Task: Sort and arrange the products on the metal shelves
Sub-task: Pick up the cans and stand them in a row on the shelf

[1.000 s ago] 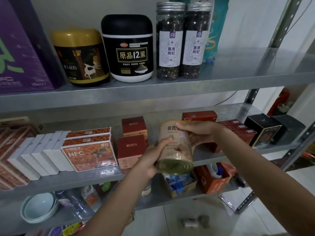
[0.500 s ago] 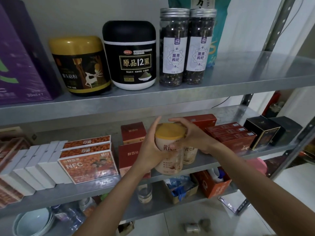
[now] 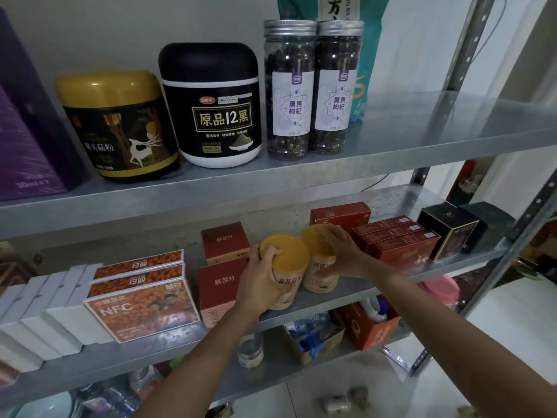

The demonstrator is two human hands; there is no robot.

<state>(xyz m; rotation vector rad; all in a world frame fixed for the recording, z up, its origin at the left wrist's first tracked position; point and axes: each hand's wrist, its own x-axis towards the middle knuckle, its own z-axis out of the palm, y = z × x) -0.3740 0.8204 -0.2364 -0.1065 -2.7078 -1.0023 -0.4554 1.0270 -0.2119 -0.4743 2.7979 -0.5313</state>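
Note:
Two beige cans with yellow lids stand side by side at the front of the middle metal shelf (image 3: 376, 282). My left hand (image 3: 259, 282) grips the nearer can (image 3: 286, 260) around its side, the thumb on the lid's edge. My right hand (image 3: 343, 251) lies over the lid and side of the farther can (image 3: 319, 276), fingers curved round it. Red boxes (image 3: 223, 282) stand just left of the cans, and flat red boxes (image 3: 398, 242) lie to their right.
Orange NFC boxes (image 3: 141, 300) and white boxes (image 3: 45, 321) fill the left of the middle shelf; black boxes (image 3: 449, 230) sit at its right end. The top shelf (image 3: 422, 140) carries a gold-lidded jar (image 3: 117, 125), a black jar (image 3: 211, 107) and two tall glass jars (image 3: 289, 89). Clutter crowds the bottom shelf.
The can I held tilted in the air now stands upright on the middle shelf beside a second one. My right hand has shifted from it onto the second can.

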